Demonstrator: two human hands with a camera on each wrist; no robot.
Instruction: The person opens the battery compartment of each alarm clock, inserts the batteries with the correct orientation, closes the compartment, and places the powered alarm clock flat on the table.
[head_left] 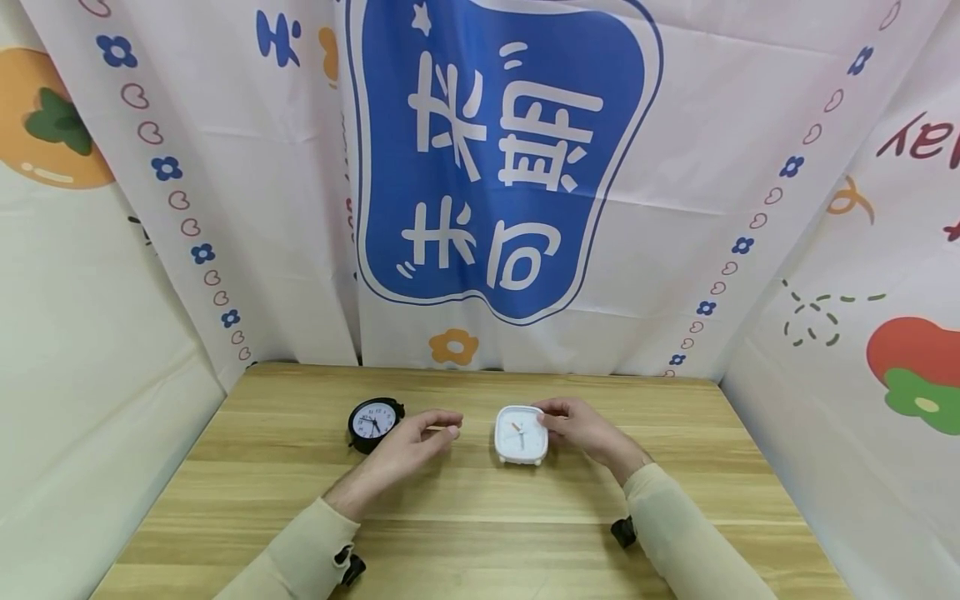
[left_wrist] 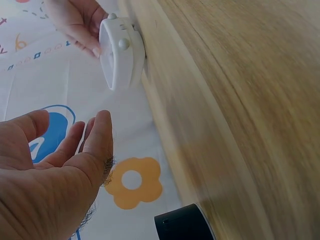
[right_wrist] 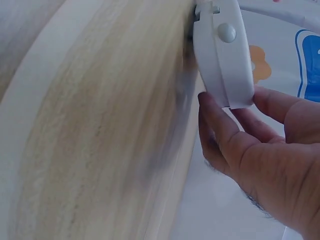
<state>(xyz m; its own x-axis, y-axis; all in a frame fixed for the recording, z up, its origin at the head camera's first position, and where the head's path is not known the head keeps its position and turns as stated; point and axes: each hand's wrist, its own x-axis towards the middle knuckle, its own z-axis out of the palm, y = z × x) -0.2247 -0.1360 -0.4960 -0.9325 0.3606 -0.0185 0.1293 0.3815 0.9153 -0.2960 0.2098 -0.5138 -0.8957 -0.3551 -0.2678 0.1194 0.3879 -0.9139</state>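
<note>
A small white square alarm clock (head_left: 521, 435) with rounded corners faces up toward the head camera, near the middle of the table. My right hand (head_left: 588, 433) pinches its right side, thumb on the face side and fingers behind, as the right wrist view also shows with the clock (right_wrist: 222, 55) between thumb and fingertips. To the left, a round black alarm clock (head_left: 374, 421) with a white dial stands on the table. Just right of it my left hand (head_left: 416, 446) hovers with relaxed fingers, holding nothing. Only part of the black clock (left_wrist: 182, 225) shows in the left wrist view.
The wooden table (head_left: 480, 550) ends at the back against a white printed curtain (head_left: 285, 250) with a blue patch. Similar cloth hangs along the left and right sides. Dark wrist straps (head_left: 623, 532) sit at both sleeves.
</note>
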